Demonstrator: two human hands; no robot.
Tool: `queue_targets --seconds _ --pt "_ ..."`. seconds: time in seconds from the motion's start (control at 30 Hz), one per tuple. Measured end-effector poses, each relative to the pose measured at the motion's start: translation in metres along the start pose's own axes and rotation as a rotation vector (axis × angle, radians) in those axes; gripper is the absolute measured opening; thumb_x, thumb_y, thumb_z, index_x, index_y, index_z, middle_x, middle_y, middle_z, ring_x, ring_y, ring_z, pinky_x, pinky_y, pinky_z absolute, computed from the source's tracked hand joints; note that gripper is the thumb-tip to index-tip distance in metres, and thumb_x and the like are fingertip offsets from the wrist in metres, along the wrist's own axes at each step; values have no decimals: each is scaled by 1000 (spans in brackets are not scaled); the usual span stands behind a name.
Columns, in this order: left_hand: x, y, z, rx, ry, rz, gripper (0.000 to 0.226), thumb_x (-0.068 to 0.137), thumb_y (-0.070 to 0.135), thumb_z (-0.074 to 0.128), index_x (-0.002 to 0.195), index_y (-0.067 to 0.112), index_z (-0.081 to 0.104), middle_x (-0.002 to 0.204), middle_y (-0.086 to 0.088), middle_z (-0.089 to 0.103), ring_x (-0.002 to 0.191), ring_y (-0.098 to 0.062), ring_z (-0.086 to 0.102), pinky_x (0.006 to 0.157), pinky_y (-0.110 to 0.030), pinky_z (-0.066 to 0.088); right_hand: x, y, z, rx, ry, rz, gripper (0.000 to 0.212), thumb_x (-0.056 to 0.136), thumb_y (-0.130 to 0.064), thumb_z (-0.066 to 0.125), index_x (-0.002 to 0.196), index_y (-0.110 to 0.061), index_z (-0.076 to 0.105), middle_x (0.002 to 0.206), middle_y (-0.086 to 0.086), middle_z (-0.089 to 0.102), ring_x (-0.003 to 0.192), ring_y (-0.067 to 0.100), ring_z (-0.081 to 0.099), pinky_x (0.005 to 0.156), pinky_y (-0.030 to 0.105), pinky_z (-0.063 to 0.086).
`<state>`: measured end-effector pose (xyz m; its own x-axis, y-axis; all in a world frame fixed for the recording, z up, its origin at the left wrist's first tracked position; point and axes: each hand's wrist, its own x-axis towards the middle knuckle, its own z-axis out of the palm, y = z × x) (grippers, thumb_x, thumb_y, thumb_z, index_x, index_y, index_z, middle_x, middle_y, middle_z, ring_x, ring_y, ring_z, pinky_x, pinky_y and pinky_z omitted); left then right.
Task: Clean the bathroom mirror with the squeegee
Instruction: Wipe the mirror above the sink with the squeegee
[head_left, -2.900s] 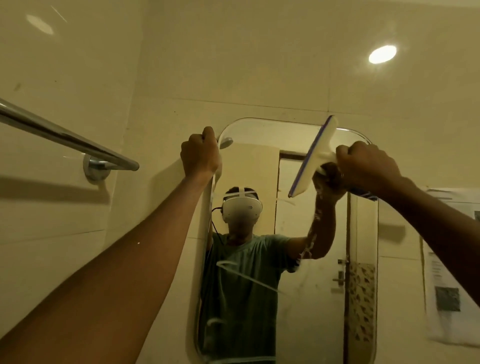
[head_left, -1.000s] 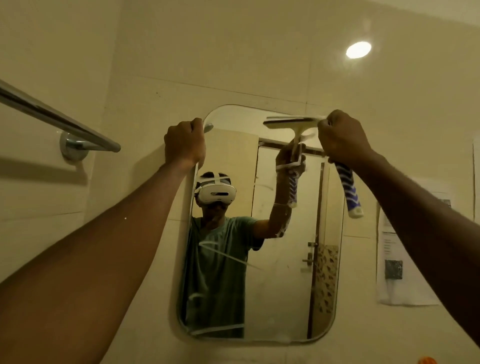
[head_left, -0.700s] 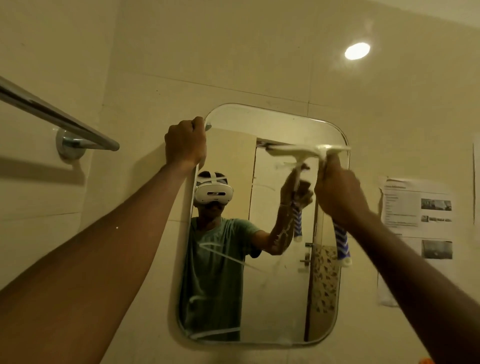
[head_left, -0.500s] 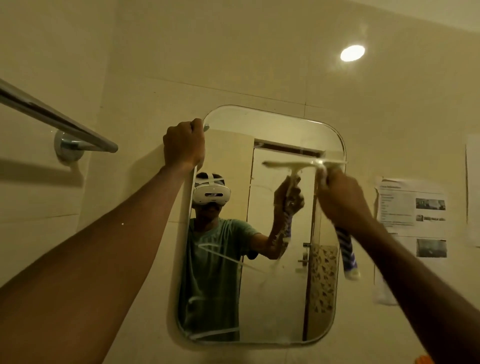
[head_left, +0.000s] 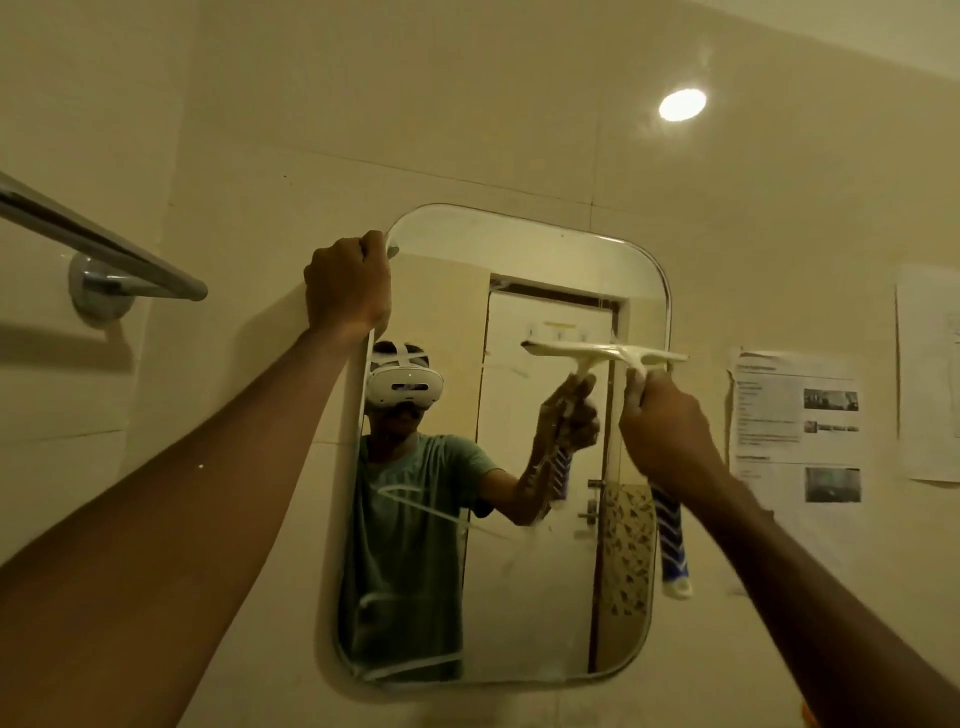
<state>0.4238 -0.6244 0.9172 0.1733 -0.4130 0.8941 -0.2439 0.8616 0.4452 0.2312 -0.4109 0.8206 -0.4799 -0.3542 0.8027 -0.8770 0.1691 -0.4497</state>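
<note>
Squeegee (head_left: 618, 358) pressed flat to the mirror (head_left: 524, 270), blade level, set across the upper right part of the glass with its right tip past the mirror's edge. Blue-and-white striped handle hanging down below the right hand (head_left: 667, 434), white end cap showing beside the mirror's lower right edge. Right hand closed in a fist round the neck of the squeegee, just under the blade. Left hand (head_left: 348, 283) curled tight over the mirror's top left corner, fingers hooked on the rim.

Mirror a rounded rectangle, fixed to a cream tiled wall (head_left: 467, 114). White soapy streaks across the lower left of the glass and along the bottom edge; upper glass looks clearer. Reflected there: a person in a green shirt with a white headset, a door behind.

Chrome towel rail (head_left: 119, 260) on the left wall, its far end cut off by the frame. Round bright spot of light (head_left: 682, 104) on the upper right of the wall. Printed sheets (head_left: 797, 431) taped to the wall right of the mirror, text too small to read; a second sheet cut by the right edge. Middle of the handle hidden behind the right wrist. Small orange thing at the bottom right corner, too little visible to identify.
</note>
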Motion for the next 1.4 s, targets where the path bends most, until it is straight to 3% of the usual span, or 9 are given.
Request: queue_targets --seconds 0.13,0.23,0.47,0.67,0.8,0.93,1.1,1.23,1.4 --pt "0 0 0 1 7 7 49 101 22 29 84 -6 66 79 -20 62 70 -23 47 69 -30 30 58 -26 -26 4 156 -142 35 105 -32 31 98 -12 59 70 4 57 56 18 55 60 41 56" --pt "1 -1 1 3 12 12 48 101 21 30 82 -6 65 72 -13 56 68 -22 47 66 -28 29 96 -43 -31 21 215 -158 40 105 -33 29 84 -12 56 65 2 54 52 16 54 55 36 55" --pt "5 -7 6 6 14 43 51 100 22 29 78 -4 65 68 -12 55 64 -22 47 53 -28 28 18 0 29 88 172 -28 32 105 -33 28 96 -12 51 67 1 56 50 9 54 43 19 39" --pt "4 -17 2 81 -49 105 49 100 26 29 82 -3 64 72 -16 57 70 -25 45 64 -30 30 6 -11 16 115 127 -38 35 104 -33 32 80 -18 51 64 3 52 50 13 47 46 29 45" --pt "-6 -23 0 143 -33 122 50 99 30 33 79 -3 66 61 -9 50 56 -22 43 53 -26 29 75 -41 -15 91 263 -140 38 105 -33 31 81 -16 55 63 1 53 50 17 52 55 40 54" --pt "-26 -27 -3 191 -32 117 50 100 30 34 80 -4 65 62 -8 48 57 -19 42 53 -25 27 79 -34 -5 54 217 -99 38 105 -35 26 94 -12 54 72 6 59 55 17 57 50 34 52" --pt "-43 -30 -2 181 -12 84 51 100 30 32 75 -1 64 61 -10 50 59 -26 52 51 -25 29 -12 24 37 147 137 26 32 104 -32 30 92 -13 53 66 3 58 47 8 53 41 18 41" --pt "-60 -34 -4 194 -1 44 51 99 31 32 71 1 62 59 -9 49 57 -27 51 54 -25 30 -36 32 27 124 44 37 34 104 -35 31 87 -15 54 67 5 59 51 13 54 46 26 47" --pt "-66 -29 -6 234 6 14 51 100 29 32 75 -2 63 60 -8 47 54 -20 42 54 -26 29 50 -10 -16 79 259 -72 41 105 -35 29 72 -21 50 65 2 55 56 19 57 54 34 51"
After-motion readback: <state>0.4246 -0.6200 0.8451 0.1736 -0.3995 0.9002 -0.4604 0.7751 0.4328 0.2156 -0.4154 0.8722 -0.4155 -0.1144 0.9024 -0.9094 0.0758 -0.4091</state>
